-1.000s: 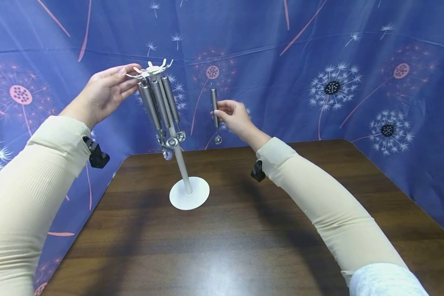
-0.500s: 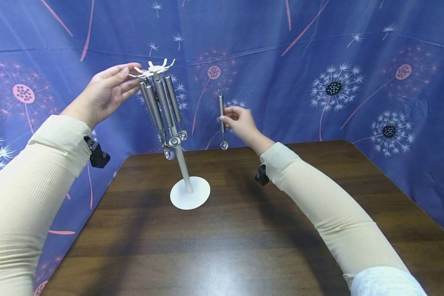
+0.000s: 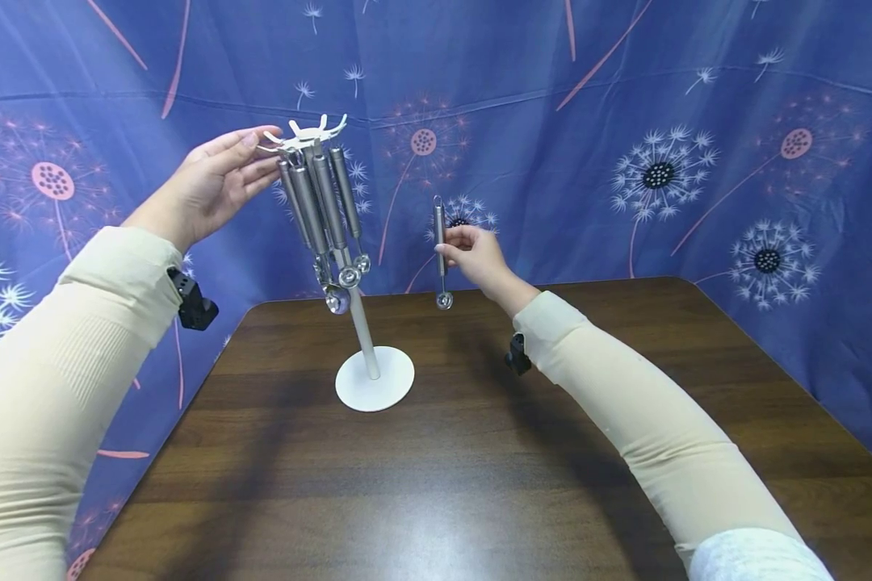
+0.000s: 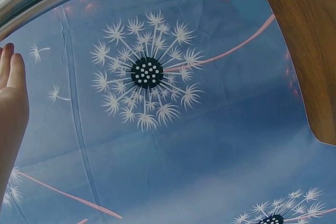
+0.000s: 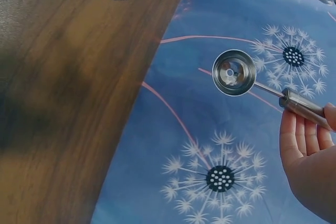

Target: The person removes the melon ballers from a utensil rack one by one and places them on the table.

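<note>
Upright in the air, a metal melon baller [image 3: 439,242] is pinched by its handle between the thumb and fingers of my right hand [image 3: 480,257]. In the right wrist view its round scoop [image 5: 234,73] has a small hole in the bottom. To the left stands a white rack [image 3: 362,331] with a round base and upturned hooks on top. Several similar steel-handled tools [image 3: 327,202] hang from it, scoops downward. My left hand [image 3: 214,181] is raised at the rack's top left, fingers mostly straight beside a hook; contact is hard to tell. The left wrist view shows only part of that hand.
A brown wooden table [image 3: 436,468] lies under both arms. Behind it and along its sides hangs a blue curtain [image 3: 523,161] printed with dandelions. The rack's base stands toward the table's back left.
My right hand has carried the melon baller downward and slightly right, a bit away from the rack's top. My left hand stays beside the hooks.
</note>
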Demonstrator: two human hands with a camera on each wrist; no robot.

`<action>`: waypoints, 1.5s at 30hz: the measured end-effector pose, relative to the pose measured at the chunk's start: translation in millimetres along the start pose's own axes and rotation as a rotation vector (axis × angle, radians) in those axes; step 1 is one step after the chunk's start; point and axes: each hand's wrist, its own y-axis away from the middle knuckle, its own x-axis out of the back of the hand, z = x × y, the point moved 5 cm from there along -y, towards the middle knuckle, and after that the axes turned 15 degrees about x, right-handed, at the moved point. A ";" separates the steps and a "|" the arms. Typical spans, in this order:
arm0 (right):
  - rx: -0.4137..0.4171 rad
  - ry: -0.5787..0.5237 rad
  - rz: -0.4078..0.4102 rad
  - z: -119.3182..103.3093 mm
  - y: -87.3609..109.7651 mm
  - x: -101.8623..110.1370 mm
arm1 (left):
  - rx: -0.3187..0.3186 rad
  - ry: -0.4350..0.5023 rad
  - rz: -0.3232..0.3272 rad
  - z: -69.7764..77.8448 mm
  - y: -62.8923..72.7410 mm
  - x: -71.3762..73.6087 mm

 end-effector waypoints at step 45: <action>-0.224 -0.055 -0.020 59.2 46.8 -18.6 | -0.062 -0.212 0.112 3.4 3.3 -8.2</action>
